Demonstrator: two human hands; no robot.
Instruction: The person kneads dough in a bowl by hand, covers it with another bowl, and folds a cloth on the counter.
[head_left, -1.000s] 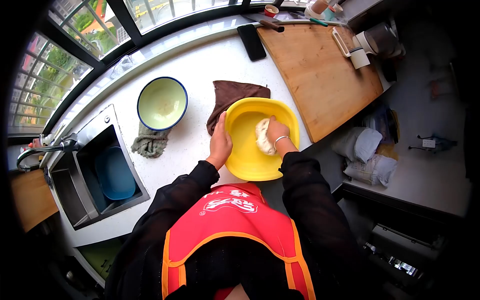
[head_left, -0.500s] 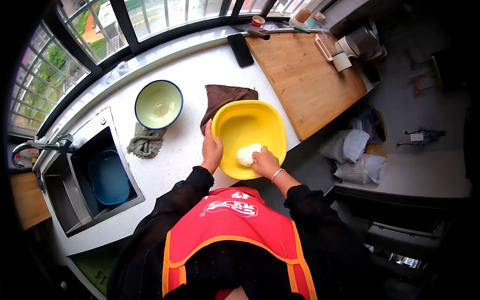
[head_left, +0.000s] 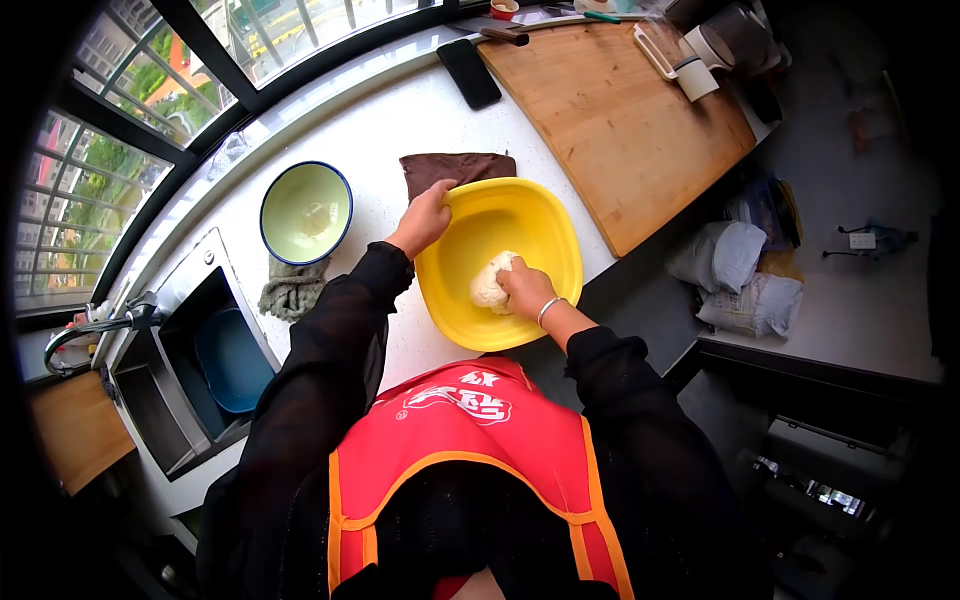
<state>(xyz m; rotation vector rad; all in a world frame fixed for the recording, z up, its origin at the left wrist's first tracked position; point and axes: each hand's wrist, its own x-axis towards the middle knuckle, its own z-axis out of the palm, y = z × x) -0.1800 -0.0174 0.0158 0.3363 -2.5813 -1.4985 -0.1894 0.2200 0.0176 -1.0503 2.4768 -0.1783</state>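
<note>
A yellow basin (head_left: 545, 225) stands at the front edge of the white counter, with a pale lump of dough (head_left: 489, 284) inside it. My right hand (head_left: 526, 287) is closed on the right side of the dough, its fingertips pressed in. At the basin's upper left rim, my left hand (head_left: 425, 216) grips the edge with its fingers wrapped round it. Behind the basin, partly covered by it, lies a brown cloth (head_left: 460, 168).
Left of the basin are a green bowl (head_left: 306, 213) with a blue rim, a grey-green cloth (head_left: 292, 290) and a sink (head_left: 160, 400) holding a blue tub (head_left: 234, 362). A black phone (head_left: 468, 74) and a wooden board (head_left: 620, 130) lie behind and to the right.
My left hand has moved from the basin's left side up to its upper left rim. The basin has turned, and the dough's shape and place in it have changed under my right hand.
</note>
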